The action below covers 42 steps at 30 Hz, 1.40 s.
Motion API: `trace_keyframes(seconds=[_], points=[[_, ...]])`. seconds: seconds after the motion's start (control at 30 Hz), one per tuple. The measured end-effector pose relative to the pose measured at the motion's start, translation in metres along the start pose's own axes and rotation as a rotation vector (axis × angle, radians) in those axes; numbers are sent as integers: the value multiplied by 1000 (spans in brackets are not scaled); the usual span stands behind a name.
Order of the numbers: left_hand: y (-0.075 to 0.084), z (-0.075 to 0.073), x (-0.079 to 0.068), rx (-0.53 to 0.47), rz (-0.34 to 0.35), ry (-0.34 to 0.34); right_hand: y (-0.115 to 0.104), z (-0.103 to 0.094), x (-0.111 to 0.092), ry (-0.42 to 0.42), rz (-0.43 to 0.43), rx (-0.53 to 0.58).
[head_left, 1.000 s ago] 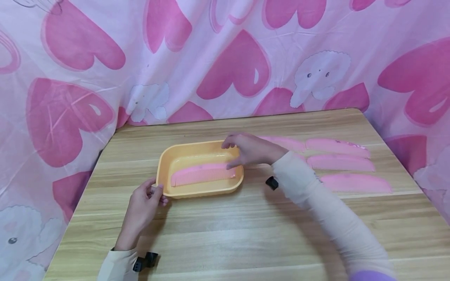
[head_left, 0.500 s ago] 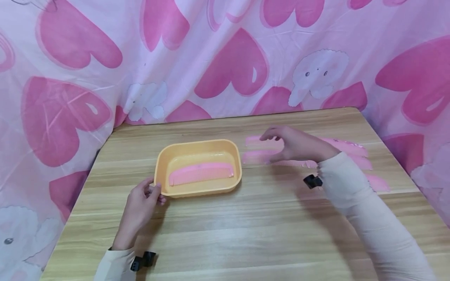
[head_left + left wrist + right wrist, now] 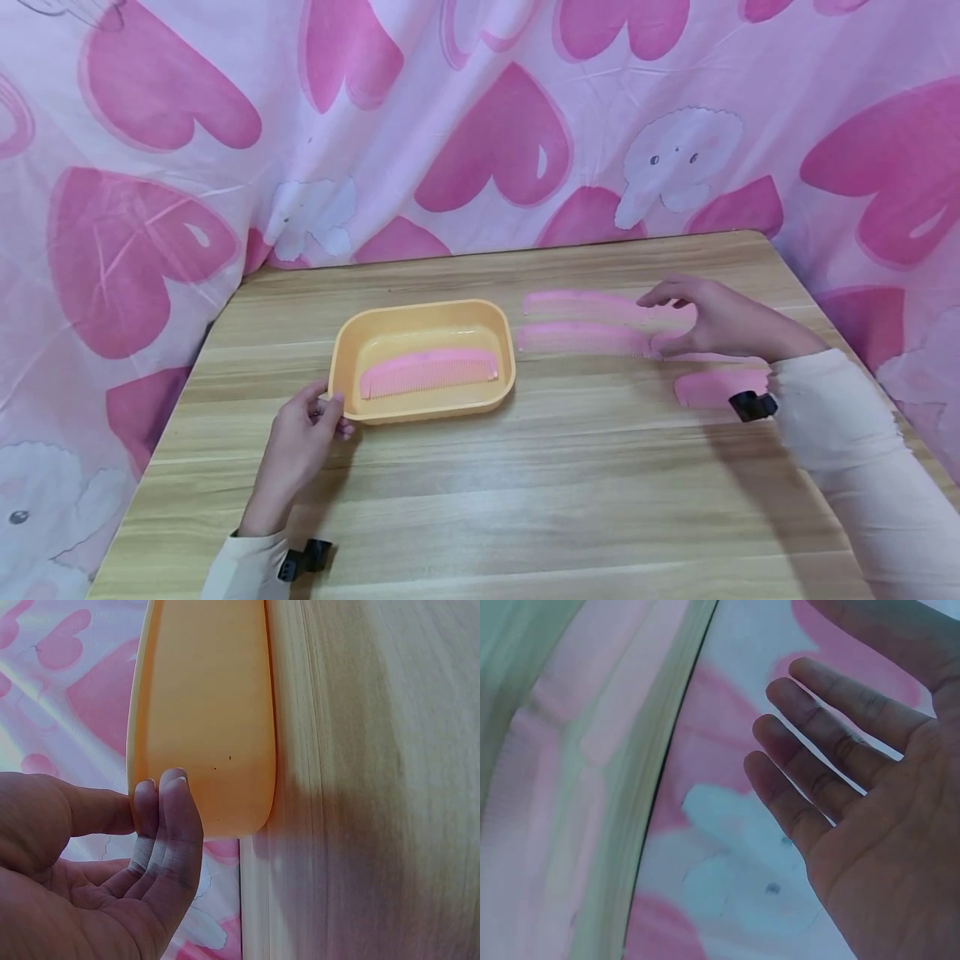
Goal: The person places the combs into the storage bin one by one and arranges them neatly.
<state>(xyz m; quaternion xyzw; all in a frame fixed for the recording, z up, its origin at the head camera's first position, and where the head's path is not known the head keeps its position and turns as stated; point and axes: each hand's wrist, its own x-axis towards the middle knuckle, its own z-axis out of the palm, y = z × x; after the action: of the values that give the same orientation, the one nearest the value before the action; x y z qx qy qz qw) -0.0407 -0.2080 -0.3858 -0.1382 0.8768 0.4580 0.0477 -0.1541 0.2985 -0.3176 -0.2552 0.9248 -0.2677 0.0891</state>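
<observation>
So on my head cam I've got one pink comb (image 3: 429,375) lying flat inside the yellow-orange plastic tray (image 3: 420,323), teeth toward the near side. My left hand (image 3: 300,442) has the tray's near-left corner, rim pinched between thumb and curled fingers; the left wrist view shows that grip nicely. Right of the tray, two more combs (image 3: 581,339) lie on the counter (image 3: 480,492), one behind the other. My right hand (image 3: 716,321) is over at the far-right combs, fingers well spread and nothing in its grasp. Can't tell if a fingertip's brushing one. Pink bits peek out around it, plus a nearer comb (image 3: 701,388) partly covered by the black wrist camera (image 3: 752,406). Cream sleeves on both arms, and behind the counter hangs a pink heart-print curtain (image 3: 495,142).
</observation>
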Motion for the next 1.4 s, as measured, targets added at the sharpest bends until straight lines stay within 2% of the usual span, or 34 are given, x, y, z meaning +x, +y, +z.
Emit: trace_keyframes(seconds=[0.07,0.17,0.3,0.5,0.7,0.93,1.13,1.4], points=[[0,0,0,4,-5,1,10,-1,-7,36,-36,-27],[1,1,0,11,-11,4,24,-2,-18,71,-29,-43],[1,0,1,8,-6,5,41,-6,-33,75,42,-25],[1,0,0,1,6,6,69,-6,-54,103,41,-44],[2,1,1,9,1,7,90,-1,-73,129,101,-75],[1,1,0,4,-4,-2,115,10,-90,179,60,-78],[2,0,0,-2,-18,-4,125,19,-100,186,48,-69],[1,0,-1,7,-5,-1,127,25,-107,141,124,-104]])
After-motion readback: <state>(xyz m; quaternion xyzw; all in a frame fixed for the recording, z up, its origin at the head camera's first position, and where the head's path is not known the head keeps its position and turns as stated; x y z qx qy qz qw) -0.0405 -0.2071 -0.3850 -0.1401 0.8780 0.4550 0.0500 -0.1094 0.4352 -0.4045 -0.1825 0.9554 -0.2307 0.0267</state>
